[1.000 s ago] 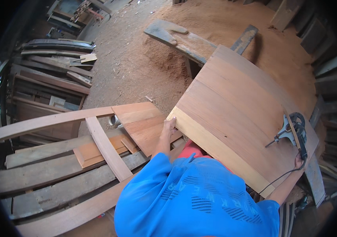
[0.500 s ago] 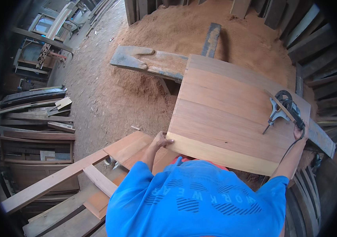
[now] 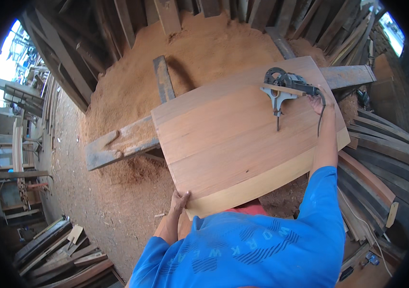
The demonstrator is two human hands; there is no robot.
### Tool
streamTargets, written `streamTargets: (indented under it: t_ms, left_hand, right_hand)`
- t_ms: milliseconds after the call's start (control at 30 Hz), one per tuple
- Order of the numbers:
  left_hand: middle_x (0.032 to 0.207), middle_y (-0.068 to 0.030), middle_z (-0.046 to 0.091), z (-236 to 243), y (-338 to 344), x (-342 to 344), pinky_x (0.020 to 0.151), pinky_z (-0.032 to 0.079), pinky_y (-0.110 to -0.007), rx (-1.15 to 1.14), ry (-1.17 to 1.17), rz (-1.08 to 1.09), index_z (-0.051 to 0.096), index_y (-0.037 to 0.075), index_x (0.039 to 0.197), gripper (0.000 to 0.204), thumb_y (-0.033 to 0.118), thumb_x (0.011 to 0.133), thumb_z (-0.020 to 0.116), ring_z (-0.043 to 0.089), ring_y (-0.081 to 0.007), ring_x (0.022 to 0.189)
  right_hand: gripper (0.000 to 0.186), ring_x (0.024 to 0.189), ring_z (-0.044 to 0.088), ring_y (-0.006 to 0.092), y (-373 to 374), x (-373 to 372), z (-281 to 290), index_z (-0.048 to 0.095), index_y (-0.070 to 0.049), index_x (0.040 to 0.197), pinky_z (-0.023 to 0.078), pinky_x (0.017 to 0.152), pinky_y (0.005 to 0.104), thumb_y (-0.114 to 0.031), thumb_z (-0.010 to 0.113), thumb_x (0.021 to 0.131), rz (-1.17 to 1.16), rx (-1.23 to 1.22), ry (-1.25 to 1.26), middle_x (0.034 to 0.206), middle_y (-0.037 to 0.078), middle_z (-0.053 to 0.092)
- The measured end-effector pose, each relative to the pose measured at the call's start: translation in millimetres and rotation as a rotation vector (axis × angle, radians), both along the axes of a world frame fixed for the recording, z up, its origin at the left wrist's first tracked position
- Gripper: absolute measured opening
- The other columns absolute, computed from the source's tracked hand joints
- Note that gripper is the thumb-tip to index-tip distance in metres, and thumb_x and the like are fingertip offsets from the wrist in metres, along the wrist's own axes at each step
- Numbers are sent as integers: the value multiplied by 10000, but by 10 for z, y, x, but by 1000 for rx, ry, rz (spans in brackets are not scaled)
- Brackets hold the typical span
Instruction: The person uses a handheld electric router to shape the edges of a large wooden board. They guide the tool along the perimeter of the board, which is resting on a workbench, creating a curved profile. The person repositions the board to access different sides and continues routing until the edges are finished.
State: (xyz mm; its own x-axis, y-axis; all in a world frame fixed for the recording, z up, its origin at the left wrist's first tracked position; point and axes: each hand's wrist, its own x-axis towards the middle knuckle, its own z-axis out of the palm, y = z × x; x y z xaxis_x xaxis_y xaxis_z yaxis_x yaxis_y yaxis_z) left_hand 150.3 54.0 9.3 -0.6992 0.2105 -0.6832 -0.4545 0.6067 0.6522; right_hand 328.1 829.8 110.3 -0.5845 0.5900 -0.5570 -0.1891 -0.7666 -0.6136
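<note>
At far left I note a weathered grey wooden beam (image 3: 100,152), projecting from beneath the left edge of a broad, flat, reddish-brown wooden panel (image 3: 214,149); how much weight the beam bears I cannot tell. At the panel's near left corner the bare left hand (image 3: 178,202) grips the edge, thumb on the upper face, fingers partly hidden. A pale yellow wooden band (image 3: 252,189) lines the near edge.

Towards the far right corner a dark, corded power tool (image 3: 296,81), with a round slotted black end, sits over a grey metal base plate (image 3: 275,97). The bare right hand (image 3: 316,102) is closed about its rear end, close to the right edge, beside a thin black cable (image 3: 320,124). For sound handling, I would hold the corner firmly so the panel cannot slide, keep the base plate flat and leave the cable slack, clear of the working end.

The tool's long axis lies roughly crosswise, oblique to the panel's far edge: round end leftward, rear end towards the right edge. A slim rod on the plate points towards the near edge. The panel's own long axis climbs from left to far right.
</note>
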Motion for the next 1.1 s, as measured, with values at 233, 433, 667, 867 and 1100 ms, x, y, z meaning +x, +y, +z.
streamTargets:
  t_ms: [233, 433, 667, 867, 1100]
  left_hand:
    - [916, -115, 697, -191, -21, -7, 616, 536, -345, 32, 127, -13, 591, -65, 1168, 460, 244, 884, 781, 636, -175, 719]
    - [1075, -186, 720, -371, -103, -100, 768, 592, -369, -143, 157, -1, 571, -101, 1224, 527, 143, 832, 823, 713, -246, 906]
    - [987, -138, 746, -38, 112, -152, 737, 588, -375, -42, 28, -6, 677, -59, 1136, 407, 139, 820, 841, 711, -230, 818]
    - [1083, -166, 719, -352, -58, -241, 816, 588, -382, 82, 77, -85, 603, -78, 1199, 555, 197, 798, 872, 703, -244, 930]
    - [1293, -260, 636, -752, -297, -475, 985, 547, -418, 86, 33, -284, 432, -76, 1365, 865, 349, 766, 891, 647, -341, 1186]
  right_hand:
    - [351, 869, 748, 234, -236, -62, 21, 622, -35, 1161, 656, 715, 348, -323, 692, 972, -95, -84, 215, 1067, 121, 737]
    - [255, 902, 744, 266, -337, -291, 3, 539, -7, 1117, 672, 767, 404, -169, 662, 964, -257, -282, 429, 1009, 165, 699]
    - [147, 757, 689, 203, -751, -559, 263, 530, -69, 1073, 615, 829, 436, -97, 604, 948, -400, -295, 377, 877, 79, 642]
    - [87, 689, 589, 173, -1204, -817, 292, 540, -85, 940, 520, 764, 392, -77, 607, 886, -537, -163, 408, 785, 38, 579]
    - [177, 671, 591, 156, -2811, -622, 881, 537, -76, 1027, 538, 677, 350, -79, 638, 882, -489, 226, 277, 802, 47, 590]
